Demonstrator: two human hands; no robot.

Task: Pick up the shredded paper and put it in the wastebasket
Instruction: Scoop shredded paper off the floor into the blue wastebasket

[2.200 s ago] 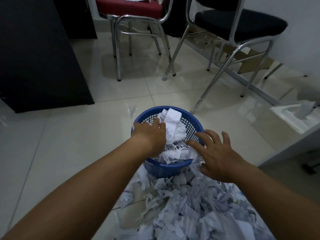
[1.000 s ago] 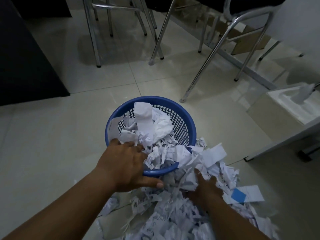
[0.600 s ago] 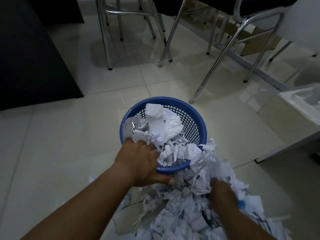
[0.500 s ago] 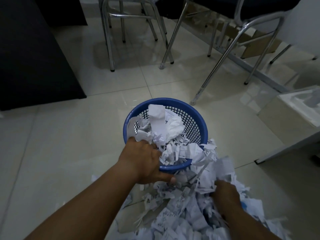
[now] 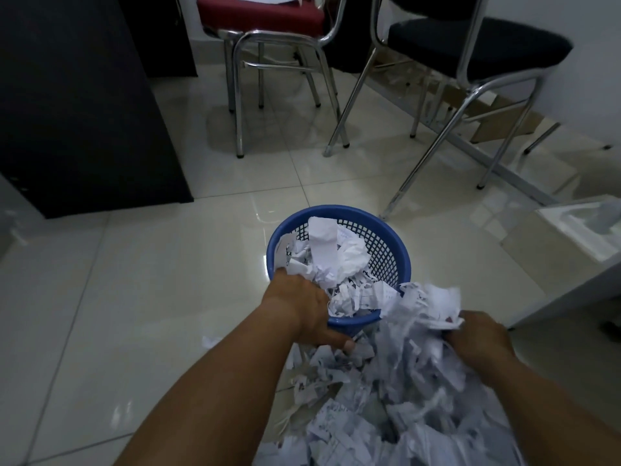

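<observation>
A blue mesh wastebasket point(image 5: 386, 243) stands on the tiled floor, filled with white paper scraps. My left hand point(image 5: 304, 306) grips its near rim, thumb outside and fingers inside. A large heap of shredded paper point(image 5: 386, 415) lies on the floor in front of the basket. My right hand point(image 5: 477, 338) is closed on a raised bunch of shredded paper point(image 5: 423, 306), held just beside the basket's near right rim.
A red-seated chrome chair point(image 5: 262, 15) and a black-seated chrome chair point(image 5: 477, 45) stand beyond the basket. A black cabinet point(image 5: 77, 105) fills the left. A white tissue box point(image 5: 584, 227) sits at the right edge. Cardboard point(image 5: 504, 119) lies under the black chair.
My right hand dug into the heap and has lifted a bunch of shreds up toward the basket's rim. My left hand moved from inside the basket to its near rim and stays there.
</observation>
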